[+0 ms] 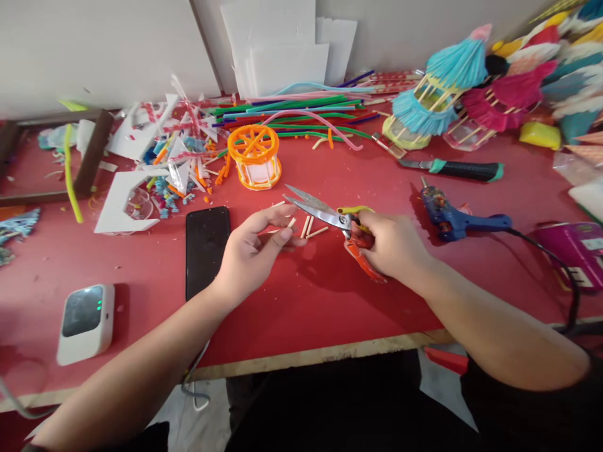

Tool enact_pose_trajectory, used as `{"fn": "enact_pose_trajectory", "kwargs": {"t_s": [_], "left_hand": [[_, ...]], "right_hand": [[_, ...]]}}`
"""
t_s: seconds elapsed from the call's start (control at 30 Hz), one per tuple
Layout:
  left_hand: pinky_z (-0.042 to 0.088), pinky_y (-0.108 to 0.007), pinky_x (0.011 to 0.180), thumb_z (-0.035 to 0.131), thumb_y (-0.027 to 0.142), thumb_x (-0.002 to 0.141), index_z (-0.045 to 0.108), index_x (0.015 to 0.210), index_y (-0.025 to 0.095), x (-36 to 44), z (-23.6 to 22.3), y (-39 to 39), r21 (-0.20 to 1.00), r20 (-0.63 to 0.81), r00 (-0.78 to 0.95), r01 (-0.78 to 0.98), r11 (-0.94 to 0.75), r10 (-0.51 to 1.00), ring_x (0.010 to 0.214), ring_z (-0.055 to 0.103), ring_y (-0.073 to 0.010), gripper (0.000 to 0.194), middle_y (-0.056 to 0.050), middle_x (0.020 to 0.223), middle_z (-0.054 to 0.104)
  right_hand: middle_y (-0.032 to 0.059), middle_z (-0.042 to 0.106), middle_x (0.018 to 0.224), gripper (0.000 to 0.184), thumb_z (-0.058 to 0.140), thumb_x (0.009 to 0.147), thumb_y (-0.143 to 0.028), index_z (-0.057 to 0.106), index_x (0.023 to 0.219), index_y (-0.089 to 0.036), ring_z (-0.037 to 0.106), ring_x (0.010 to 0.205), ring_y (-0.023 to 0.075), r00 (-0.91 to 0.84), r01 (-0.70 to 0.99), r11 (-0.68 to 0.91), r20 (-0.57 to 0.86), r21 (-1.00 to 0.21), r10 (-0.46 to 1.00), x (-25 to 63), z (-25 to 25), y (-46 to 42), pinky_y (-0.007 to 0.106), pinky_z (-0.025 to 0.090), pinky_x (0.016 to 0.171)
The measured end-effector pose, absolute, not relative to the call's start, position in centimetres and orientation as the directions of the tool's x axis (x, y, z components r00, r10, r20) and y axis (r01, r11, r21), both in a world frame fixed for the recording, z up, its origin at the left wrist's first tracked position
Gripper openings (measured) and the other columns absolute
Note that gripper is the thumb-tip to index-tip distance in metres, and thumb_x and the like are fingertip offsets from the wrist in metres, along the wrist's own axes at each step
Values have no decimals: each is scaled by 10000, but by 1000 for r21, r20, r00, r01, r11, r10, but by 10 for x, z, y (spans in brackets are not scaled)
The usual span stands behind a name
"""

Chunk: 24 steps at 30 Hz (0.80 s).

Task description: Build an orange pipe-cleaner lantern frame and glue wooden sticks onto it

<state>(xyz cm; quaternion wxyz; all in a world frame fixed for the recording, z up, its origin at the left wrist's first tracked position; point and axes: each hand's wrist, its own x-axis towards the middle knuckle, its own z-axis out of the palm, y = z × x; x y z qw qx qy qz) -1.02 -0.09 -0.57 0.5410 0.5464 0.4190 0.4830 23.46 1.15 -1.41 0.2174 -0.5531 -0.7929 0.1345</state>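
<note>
My right hand [393, 245] is wrapped round the yellow and red handles of a pair of scissors [325, 215]. The blades point left and are parted a little. Close to the tips, my left hand [257, 248] pinches a short wooden stick [291, 223] between thumb and fingers. Several more cut stick pieces [316, 232] lie on the red table just under the blades. Behind my left hand stands a small round orange frame [254, 154] with a spoked top, pale upright sticks and a white inside.
A black phone [207, 251] lies left of my left hand, with a white device [87, 323] farther left. Scraps [179, 169] and pipe cleaners [292, 113] cover the back. At right are a blue glue gun [459, 216], a utility knife [466, 169] and small tiered models [433, 94].
</note>
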Motion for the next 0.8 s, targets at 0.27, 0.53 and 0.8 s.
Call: {"fn": "enact_pose_trajectory", "kwargs": {"t_s": [0.27, 0.53, 0.8], "left_hand": [[662, -244, 699, 696, 343, 912, 622, 1062, 195, -11, -6, -2, 998, 6, 195, -59, 5, 981, 679, 742, -107, 223, -1, 970, 619], [609, -208, 651, 730, 315, 864, 633, 991, 184, -8, -9, -2, 994, 13, 192, -105, 7, 981, 676, 709, -108, 207, 24, 765, 636], [579, -214, 615, 770, 341, 827, 618, 939, 178, -4, -20, -5, 981, -6, 185, -188, 41, 983, 660, 718, -113, 249, -2, 806, 685]], "right_hand": [[8, 600, 564, 142, 556, 771, -298, 453, 680, -263, 601, 510, 190, -272, 831, 342, 215, -440, 938, 238, -19, 10, 275, 357, 492], [13, 585, 545, 214, 608, 809, -451, 548, 734, -260, 602, 499, 235, -178, 878, 236, 174, -417, 969, 242, -16, 10, 306, 370, 497], [61, 617, 590, 472, 652, 681, -716, 517, 755, -270, 649, 631, 298, 29, 898, -32, -14, -440, 999, 235, 7, 13, 385, 440, 625]]}}
